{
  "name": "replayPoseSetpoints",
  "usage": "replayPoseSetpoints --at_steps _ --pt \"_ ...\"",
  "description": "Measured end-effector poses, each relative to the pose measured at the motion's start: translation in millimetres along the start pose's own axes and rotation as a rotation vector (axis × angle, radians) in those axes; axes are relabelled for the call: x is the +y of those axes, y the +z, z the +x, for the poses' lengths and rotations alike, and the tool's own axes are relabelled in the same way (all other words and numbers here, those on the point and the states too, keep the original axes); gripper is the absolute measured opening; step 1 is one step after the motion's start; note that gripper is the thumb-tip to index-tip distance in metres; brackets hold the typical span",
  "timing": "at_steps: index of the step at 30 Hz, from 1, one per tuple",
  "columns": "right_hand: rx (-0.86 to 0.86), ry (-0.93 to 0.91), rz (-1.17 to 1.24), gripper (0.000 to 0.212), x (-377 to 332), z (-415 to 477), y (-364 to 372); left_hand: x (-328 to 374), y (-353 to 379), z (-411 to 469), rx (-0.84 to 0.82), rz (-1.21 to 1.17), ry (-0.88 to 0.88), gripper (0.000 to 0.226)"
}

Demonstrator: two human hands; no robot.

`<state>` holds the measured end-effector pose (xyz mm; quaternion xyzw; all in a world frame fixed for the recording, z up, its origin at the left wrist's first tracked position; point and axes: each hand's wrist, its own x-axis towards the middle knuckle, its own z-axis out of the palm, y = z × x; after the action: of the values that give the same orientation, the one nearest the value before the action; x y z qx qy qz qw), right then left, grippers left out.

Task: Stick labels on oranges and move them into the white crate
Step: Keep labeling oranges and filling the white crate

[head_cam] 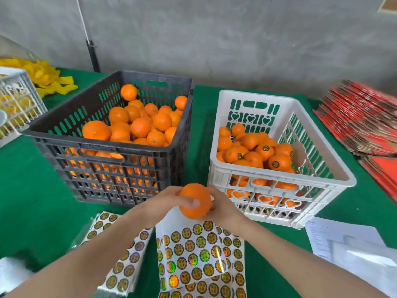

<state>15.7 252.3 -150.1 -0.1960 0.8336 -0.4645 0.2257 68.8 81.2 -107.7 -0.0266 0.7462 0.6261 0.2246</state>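
- Holding position: the left hand (pixel 167 203) grips one orange (pixel 194 201), with the thumb across its near face and the fingers round its far side.
- The right hand (pixel 223 208) meets the same orange on its right side with bent fingers; whether it clamps the fruit or only presses on it cannot be told.
- Both hands are together at the orange, raised above the green worktop (pixel 32 190), in front of the gap between the two crates.
- No label shows on the visible face of the held orange.
- Black crate (pixel 103 145), left of centre: piled high with unlabelled oranges (pixel 140 126).
- White crate (pixel 214 134), right of centre: part filled with labelled oranges (pixel 265 150), several showing round dark stickers.
- Label sheet (pixel 199 254) lies flat on the worktop directly below the hands, with rows of round holographic stickers; its upper left area is bare backing.
- A second stack of sheets (pixel 120 265) lies just to its left.
- White papers (pixel 343 239) lie at the near right, beside the white crate.
- Red flattened cartons (pixel 361 117) are stacked at the far right.
- Yellow strips (pixel 47 76) are heaped at the far left.
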Motion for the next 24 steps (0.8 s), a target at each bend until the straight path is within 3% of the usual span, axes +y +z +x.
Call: replayPoseSetpoints --at_steps 3,6,10,17,21,24 --pt "-0.002 0.046 0.150 0.041 -5 -16 -8 -2 -1 8 -0.095 0.083 -0.028 0.067" --pt "-0.046 0.092 0.262 0.016 -1 -31 -19 2 -3 13 -0.116 0.119 -0.018 0.071" --pt "-0.036 0.085 0.303 0.024 4 -43 -30 2 -7 16 -0.137 0.055 0.006 0.068" --pt "0.088 -0.001 0.228 0.029 5 -47 -22 0 -5 19 -0.164 -0.105 -0.018 0.094" --pt "0.190 -0.114 0.256 0.020 4 -50 -18 1 -7 20 -0.164 -0.319 -0.105 0.107" --pt "0.281 -0.223 0.225 0.024 5 -55 -14 -1 -9 23 -0.121 -0.409 -0.110 0.111"
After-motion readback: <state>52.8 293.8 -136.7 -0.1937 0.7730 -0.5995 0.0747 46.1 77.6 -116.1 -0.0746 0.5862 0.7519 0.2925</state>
